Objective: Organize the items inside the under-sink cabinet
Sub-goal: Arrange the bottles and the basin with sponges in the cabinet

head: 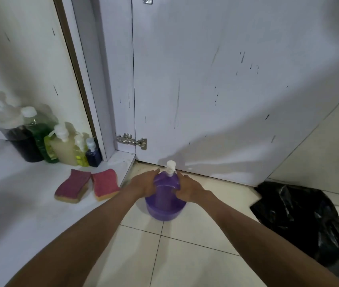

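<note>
Both hands grip the purple pump bottle (164,201): left hand (143,184) & right hand (187,188) curl round its shoulders, one per side. It stands upright on the floor tile (185,255), just outside the cabinet. The cabinet floor (30,183) w/ the other bottles (61,146) lies to my left, so I judge the left hand is nearer.

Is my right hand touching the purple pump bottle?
Touching. In the head view the right hand wraps its fingers onto the shoulder of the purple pump bottle.
</note>
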`<action>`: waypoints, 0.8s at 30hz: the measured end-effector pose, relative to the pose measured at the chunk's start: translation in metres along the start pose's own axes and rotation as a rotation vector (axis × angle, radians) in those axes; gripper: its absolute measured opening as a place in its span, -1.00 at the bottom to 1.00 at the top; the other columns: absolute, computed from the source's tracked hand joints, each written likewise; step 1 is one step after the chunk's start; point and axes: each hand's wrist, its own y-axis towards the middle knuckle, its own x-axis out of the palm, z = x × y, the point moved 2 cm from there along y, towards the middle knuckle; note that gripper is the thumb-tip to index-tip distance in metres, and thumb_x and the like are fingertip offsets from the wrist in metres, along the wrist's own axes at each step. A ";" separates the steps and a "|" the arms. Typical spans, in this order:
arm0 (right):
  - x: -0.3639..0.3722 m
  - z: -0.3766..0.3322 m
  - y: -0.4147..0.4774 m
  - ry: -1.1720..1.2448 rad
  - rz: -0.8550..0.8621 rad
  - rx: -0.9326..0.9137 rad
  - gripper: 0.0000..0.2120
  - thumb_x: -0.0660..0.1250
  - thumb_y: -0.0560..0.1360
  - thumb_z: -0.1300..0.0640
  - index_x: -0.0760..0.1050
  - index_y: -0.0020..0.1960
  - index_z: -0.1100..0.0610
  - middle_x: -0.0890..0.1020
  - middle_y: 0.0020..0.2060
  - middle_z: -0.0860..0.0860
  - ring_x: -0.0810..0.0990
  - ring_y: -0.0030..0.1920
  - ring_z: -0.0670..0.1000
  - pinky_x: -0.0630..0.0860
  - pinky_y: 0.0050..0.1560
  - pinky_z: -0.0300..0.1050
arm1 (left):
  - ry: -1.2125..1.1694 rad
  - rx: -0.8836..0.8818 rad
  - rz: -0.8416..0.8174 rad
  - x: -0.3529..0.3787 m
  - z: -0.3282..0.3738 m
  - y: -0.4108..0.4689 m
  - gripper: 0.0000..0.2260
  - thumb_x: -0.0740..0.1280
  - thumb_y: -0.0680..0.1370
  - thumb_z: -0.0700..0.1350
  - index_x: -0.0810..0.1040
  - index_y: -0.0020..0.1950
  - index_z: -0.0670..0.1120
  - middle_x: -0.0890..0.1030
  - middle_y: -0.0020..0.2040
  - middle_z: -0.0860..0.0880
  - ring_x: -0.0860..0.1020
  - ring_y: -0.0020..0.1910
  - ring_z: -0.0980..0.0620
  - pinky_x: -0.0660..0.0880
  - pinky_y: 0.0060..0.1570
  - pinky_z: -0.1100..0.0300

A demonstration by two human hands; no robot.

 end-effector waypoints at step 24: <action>0.061 -0.217 0.035 -0.158 -0.032 -0.213 -0.07 0.48 0.30 -0.31 0.14 0.44 0.11 0.40 0.21 0.20 0.48 0.21 0.23 0.45 0.09 0.02 | 0.046 -0.594 0.169 -0.081 -0.183 -0.108 -0.07 0.47 0.28 0.33 0.21 0.41 -0.20 0.36 0.29 -0.21 0.38 0.30 -0.20 0.38 0.26 -0.02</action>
